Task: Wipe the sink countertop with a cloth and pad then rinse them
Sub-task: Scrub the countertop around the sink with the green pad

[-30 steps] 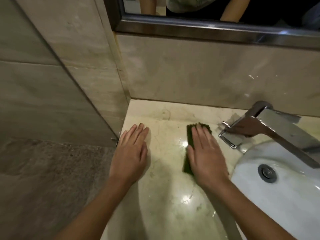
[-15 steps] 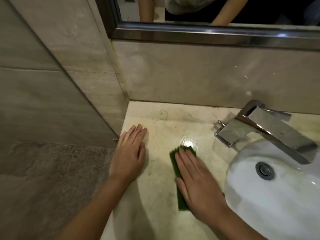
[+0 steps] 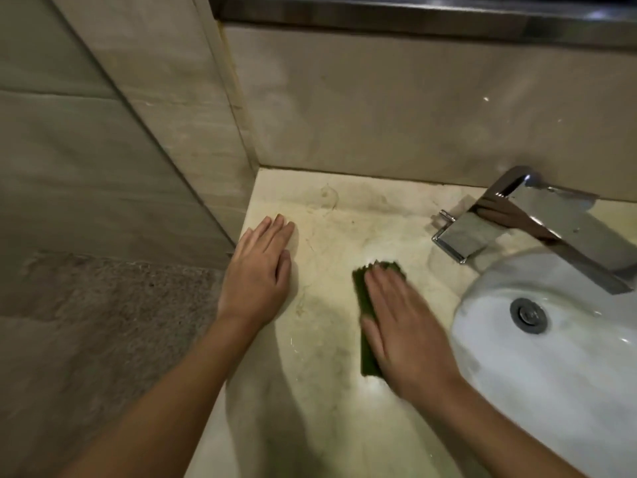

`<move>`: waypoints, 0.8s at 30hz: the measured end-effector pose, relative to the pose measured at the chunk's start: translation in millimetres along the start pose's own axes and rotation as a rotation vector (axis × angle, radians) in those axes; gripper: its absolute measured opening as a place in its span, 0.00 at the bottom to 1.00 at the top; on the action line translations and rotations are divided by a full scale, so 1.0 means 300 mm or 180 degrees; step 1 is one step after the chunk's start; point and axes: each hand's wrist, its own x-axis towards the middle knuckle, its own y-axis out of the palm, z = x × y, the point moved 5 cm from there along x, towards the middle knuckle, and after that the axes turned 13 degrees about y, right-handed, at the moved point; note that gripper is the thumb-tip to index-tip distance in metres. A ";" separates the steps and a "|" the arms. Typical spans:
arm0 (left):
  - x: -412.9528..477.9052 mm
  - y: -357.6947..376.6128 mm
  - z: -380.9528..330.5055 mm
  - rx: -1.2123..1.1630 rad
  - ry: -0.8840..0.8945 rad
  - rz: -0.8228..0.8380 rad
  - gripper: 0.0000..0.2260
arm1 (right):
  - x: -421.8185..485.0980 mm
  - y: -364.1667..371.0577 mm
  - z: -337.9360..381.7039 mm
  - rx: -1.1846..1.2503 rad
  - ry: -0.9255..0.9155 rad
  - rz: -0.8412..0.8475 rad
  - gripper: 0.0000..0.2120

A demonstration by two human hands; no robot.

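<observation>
Both palms are lying flat on the table (image 3: 327,236). Left hand (image 3: 256,274) is resting near the table's left edge, fingers straight and together, holding nothing. Right hand (image 3: 403,332) is pressing down on the green pad (image 3: 362,294), fingers straight and not curling round it; the hand is looking slightly blurred. Pad is sitting on the table between the left hand and the sink (image 3: 551,374), apart from the left hand and near the sink rim. Its left long edge and far end are showing past the fingers, the rest is hiding under the palm. Glare spots are showing on the table at both ends of the pad. Chrome tap (image 3: 517,222) is overhanging the white sink from the back, with the drain (image 3: 527,315) showing below it. Beige wall (image 3: 413,108) is running behind.
</observation>
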 end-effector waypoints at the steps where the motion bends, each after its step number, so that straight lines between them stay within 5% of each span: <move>1: 0.001 0.001 0.003 0.0014 0.0006 -0.0035 0.21 | 0.069 -0.003 0.027 -0.0017 0.0223 -0.0130 0.27; 7: -0.006 -0.008 -0.009 0.0068 0.0023 -0.0041 0.21 | -0.145 0.017 0.186 0.0002 -0.0620 0.0285 0.28; 12: 0.004 -0.003 0.008 0.0053 -0.0056 -0.0142 0.21 | 0.065 0.007 0.092 -0.0044 0.0334 -0.0210 0.27; 18: -0.024 -0.049 -0.013 0.0031 0.0121 -0.0148 0.19 | -0.104 0.020 0.172 -0.0118 -0.0521 0.0181 0.28; 24: -0.182 -0.085 0.093 0.0091 -0.0405 -0.0184 0.21 | 0.097 0.018 0.268 0.0042 0.0172 -0.0248 0.28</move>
